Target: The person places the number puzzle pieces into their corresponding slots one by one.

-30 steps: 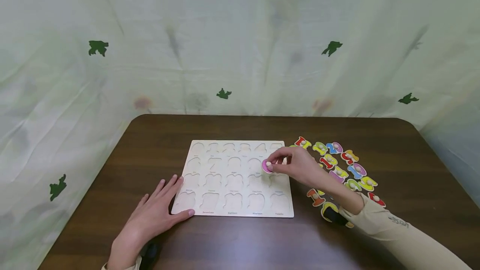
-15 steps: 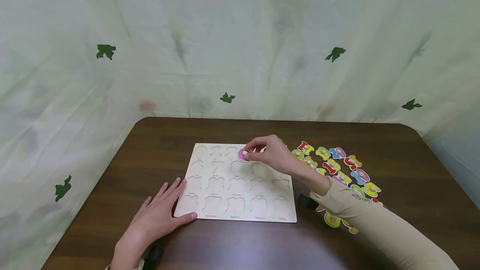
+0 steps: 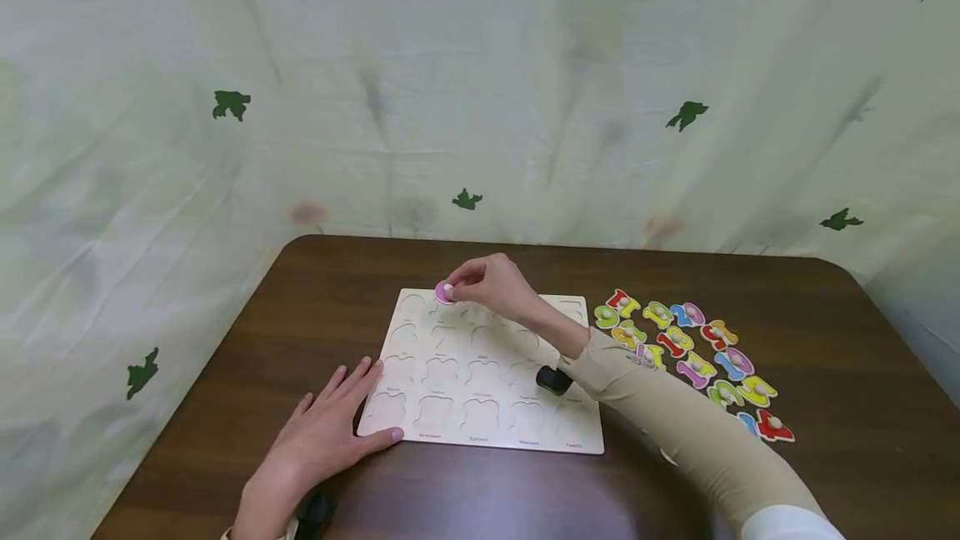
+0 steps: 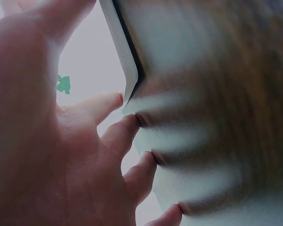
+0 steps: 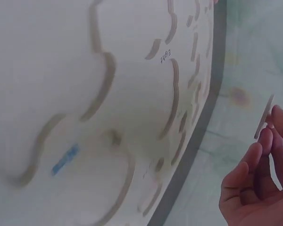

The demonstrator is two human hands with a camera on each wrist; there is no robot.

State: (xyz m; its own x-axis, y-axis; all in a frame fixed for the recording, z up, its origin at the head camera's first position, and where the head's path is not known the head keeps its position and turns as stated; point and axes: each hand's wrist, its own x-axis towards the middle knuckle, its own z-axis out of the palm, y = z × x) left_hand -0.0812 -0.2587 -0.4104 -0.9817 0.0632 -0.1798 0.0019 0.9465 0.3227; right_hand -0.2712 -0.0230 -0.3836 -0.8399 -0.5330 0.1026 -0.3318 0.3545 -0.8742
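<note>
A white puzzle board (image 3: 460, 407) with several rows of number-shaped recesses and printed words lies flat on the table. My right hand (image 3: 497, 283) pinches a round pink puzzle piece (image 3: 440, 293) by its small white knob, over the far row near the board's far left corner. Seen edge-on in the right wrist view, the thin piece (image 5: 264, 117) appears apart from the board (image 5: 47, 70). At the near left corner rests my left hand (image 3: 322, 436), its fingers spread and its thumb on the board's edge. The left wrist view shows those fingertips (image 4: 130, 120) touching the tabletop.
Several colourful number pieces (image 3: 696, 367) with knobs lie loosely on the dark wooden table (image 3: 360, 265), right of the board. My right sleeve (image 3: 675, 415) hides some of them. Behind the table's far edge hangs a pale curtain (image 3: 525, 107) with green leaf shapes.
My right hand has carried the pink puzzle piece left and away across the board, from the middle right to the far left row. The left hand stays at the board's corner.
</note>
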